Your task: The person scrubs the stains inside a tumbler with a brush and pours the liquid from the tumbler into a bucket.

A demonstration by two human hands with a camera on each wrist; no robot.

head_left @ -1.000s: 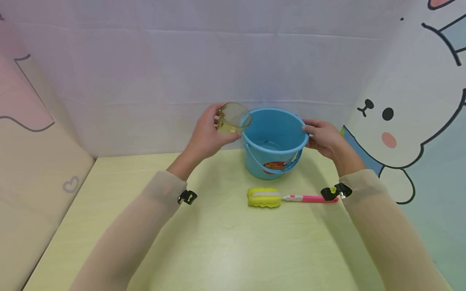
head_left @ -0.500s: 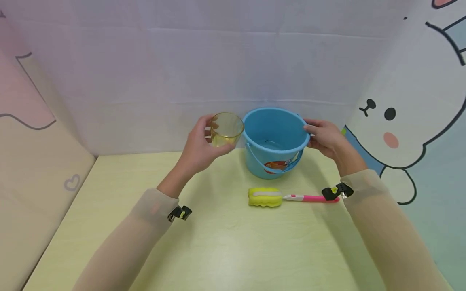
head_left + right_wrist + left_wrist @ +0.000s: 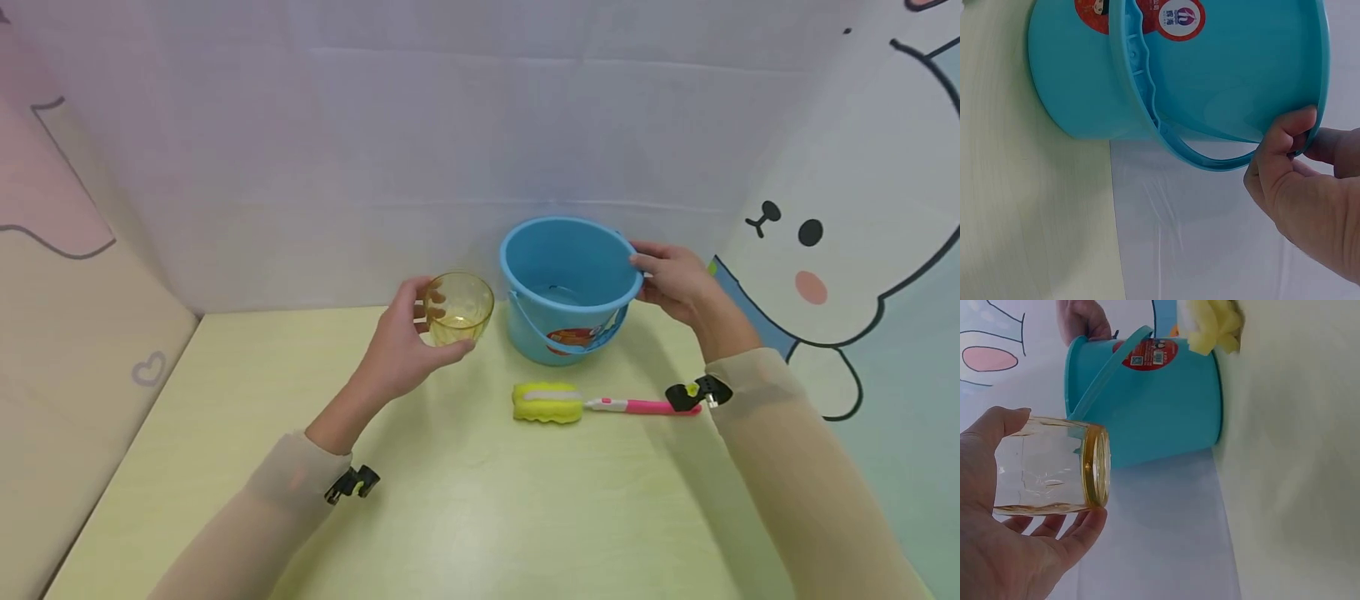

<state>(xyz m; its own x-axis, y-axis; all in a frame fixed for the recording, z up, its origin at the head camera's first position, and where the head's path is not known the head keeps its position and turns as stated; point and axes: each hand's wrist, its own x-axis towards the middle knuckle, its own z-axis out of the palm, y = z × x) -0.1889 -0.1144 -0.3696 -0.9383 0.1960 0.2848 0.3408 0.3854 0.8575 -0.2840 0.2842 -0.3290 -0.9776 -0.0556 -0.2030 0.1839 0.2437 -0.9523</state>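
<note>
A clear amber-tinted drinking glass (image 3: 467,315) is in my left hand (image 3: 388,357), mouth upward, above the table and left of the bucket. Thumb and fingers curl round its sides, and its thick amber base shows in the left wrist view, where the glass (image 3: 1047,464) hides part of the bucket. The blue plastic bucket (image 3: 573,271) stands upright on the table. At its right side my right hand (image 3: 675,285) pinches the rim between thumb and fingers, close to where the handle (image 3: 1210,164) joins. That handle hangs down across the front over a red label.
In front of the bucket lies a sponge cleaning brush with a yellow head (image 3: 547,403) and a pink-and-white handle (image 3: 651,407). The pale wooden table (image 3: 465,500) meets a white cloth backdrop (image 3: 420,150) behind. Cartoon-printed panels (image 3: 847,208) flank both sides.
My left hand has lowered the glass and drawn it leftward and nearer, from beside the bucket's rim to beside the bucket's body. The right hand keeps its hold on the rim.
</note>
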